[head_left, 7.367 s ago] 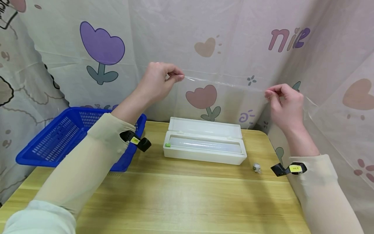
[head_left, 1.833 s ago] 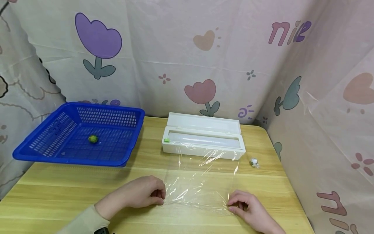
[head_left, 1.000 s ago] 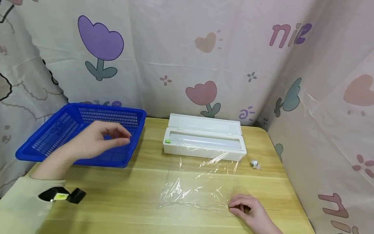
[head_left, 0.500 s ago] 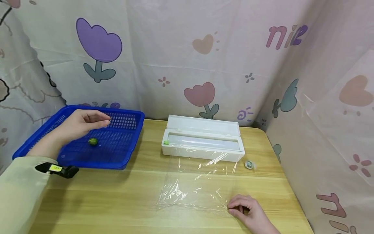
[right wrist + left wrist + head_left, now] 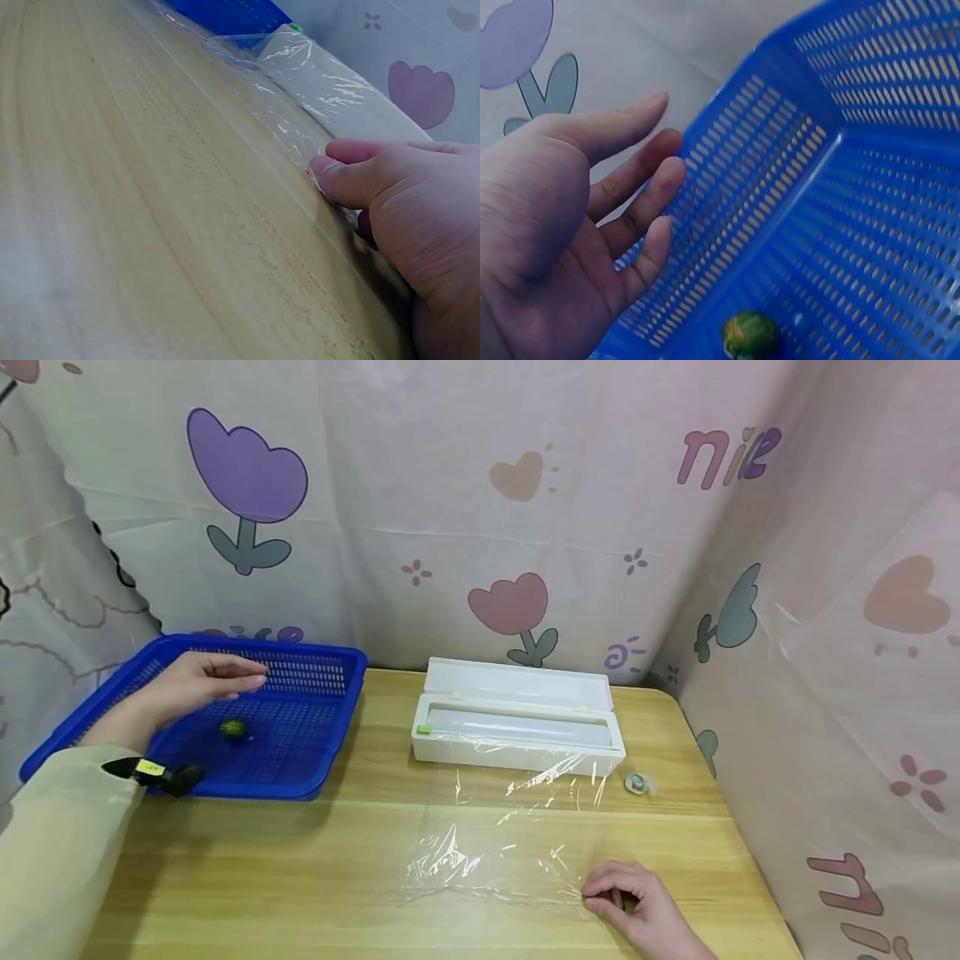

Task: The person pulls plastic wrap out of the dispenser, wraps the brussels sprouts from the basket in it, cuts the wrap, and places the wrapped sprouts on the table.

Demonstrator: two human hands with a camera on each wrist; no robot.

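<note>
My left hand (image 5: 198,683) hovers over the blue basket (image 5: 341,727), its fingers loosely bent with nothing between them. Below it, on the basket's floor, lies a small green fruit (image 5: 233,728) with a yellowish patch, also seen in the left wrist view (image 5: 750,334). With thumb and fingers my right hand (image 5: 645,906) pinches the near right corner of a sheet of cling film (image 5: 502,843). The film runs from the white cling film box (image 5: 517,757) towards me over the table. Its near left corner lies loose and crinkled. The box's lid stands up, showing the roll inside.
Right of the box sits a small round bundle (image 5: 637,783) in clear wrap, something greenish inside. A green slider (image 5: 423,729) is at the box's left end. Patterned curtains (image 5: 405,485) hang behind and beside the wooden table (image 5: 262,877).
Earlier both hands stretched film high in the air, then held it down at the table. The left hand let go and moved over the basket. The wrapped bundle turned slightly; the right hand stayed put.
</note>
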